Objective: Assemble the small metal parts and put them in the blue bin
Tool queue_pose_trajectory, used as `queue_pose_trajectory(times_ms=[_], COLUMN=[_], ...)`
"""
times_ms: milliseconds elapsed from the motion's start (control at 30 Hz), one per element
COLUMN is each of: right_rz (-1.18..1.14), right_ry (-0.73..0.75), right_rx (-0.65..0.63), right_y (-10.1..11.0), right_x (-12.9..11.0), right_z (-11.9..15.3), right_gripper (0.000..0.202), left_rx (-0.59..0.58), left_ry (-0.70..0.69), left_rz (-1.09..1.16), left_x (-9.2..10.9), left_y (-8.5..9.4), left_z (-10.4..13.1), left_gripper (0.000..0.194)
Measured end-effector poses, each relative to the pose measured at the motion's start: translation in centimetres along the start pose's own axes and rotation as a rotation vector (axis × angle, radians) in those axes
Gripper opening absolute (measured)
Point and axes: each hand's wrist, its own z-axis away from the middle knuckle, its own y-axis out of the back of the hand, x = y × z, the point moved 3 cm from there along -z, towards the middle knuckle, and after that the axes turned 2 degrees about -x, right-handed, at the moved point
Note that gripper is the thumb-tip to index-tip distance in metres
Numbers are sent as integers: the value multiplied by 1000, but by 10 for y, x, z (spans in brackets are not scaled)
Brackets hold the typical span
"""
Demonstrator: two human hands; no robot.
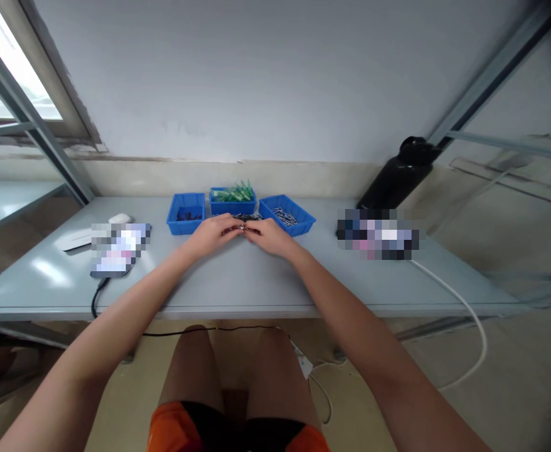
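My left hand (213,235) and my right hand (274,236) meet over the middle of the grey table, fingertips pinched together around something small and shiny that I cannot make out. Just behind the fingers lies a row of small dark and metallic pieces (251,217), partly hidden by the hands. A blue tray with dark parts (186,196) stands to the left of them. Behind is a blue tray (232,206) holding green pieces (238,191). At the right, a blue tray (306,225) contains thin silvery pieces (285,216).
On the table's left are a phone (122,248) with a black cable, a white case (120,219) and a flat white item (75,240). A black bottle (395,176) and a blurred device (379,233) with a white cable stand at the right.
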Motion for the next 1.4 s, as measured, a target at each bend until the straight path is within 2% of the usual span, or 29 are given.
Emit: queue_pose_trajectory(times_ms=[167, 400, 533, 700, 800, 1033, 1233, 1400], right_rz=[-6, -59, -48, -30, -42, -59, -75, -89], right_ry=[-2, -41, -48, -37, -46, -127, -117, -117], right_rx=[-8, 74, 95, 51, 34, 103, 149, 134], right_y=[0, 3, 3, 0, 1, 10, 10, 9], right_x=[-1, -5, -3, -1, 0, 2, 3, 5], right_z=[0, 1, 0, -1, -2, 0, 0, -1], right_gripper=[26, 31, 32, 30, 29, 25, 25, 25], left_rx=[35, -10, -46, -53, -54, 14, 14, 5], left_ry=[13, 204, 139, 47, 54, 102, 113, 123], left_rz=[8, -4, -70, -120, -118, -123, -112, -114], left_x=[-2, -6, -5, -3, -5, -16, -15, -15], left_y=[2, 4, 2, 0, 1, 9, 10, 10], left_z=[-1, 0, 1, 1, 1, 2, 2, 2], left_gripper=[22, 19, 19, 20, 20, 22, 20, 20])
